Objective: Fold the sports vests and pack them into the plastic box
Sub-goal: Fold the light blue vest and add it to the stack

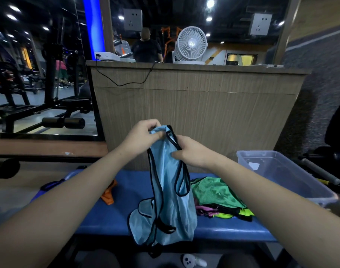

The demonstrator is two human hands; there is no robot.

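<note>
A light blue sports vest (169,194) with black trim hangs upright over the blue padded bench (124,215). My left hand (144,132) pinches its top edge. My right hand (188,149) grips a black-trimmed strap just to the right and a little lower. The vest's lower end drapes over the bench's front edge. A pile of vests (217,196), green on top with pink and yellow beneath, lies on the bench to the right. A clear plastic box (300,182) stands at the bench's right end, with only a white label visible inside.
An orange piece of cloth (109,192) lies on the bench's left part. A wooden counter (200,105) with a white fan (190,45) rises right behind the bench. Gym machines (49,93) stand to the left, a black chair (337,132) to the right.
</note>
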